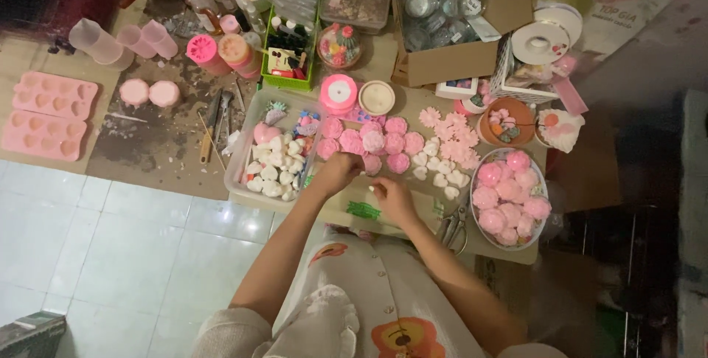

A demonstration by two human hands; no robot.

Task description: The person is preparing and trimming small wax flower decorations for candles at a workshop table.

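Head cam, top-down over a cluttered craft bench. L hand (338, 172) sits w/ fingers curled down at the near edge of the pink rose pieces (372, 143); contact likely, but whether it actually grips one can't be told, the knuckles hide the tips. R hand (393, 199) lies nearer the body, fingers pinched on a small white piece (372, 189) at the tips. Green leaf bits (363, 210) lie just beside R hand, toward L. Roses lie beyond both hands, row running left-right; L hand is nearer. White hearts (440, 172) right of the roses. Clear tray (237, 174) left of L hand; bowl of pink flowers (479, 159) far right; scissors (453, 229) near R wrist.
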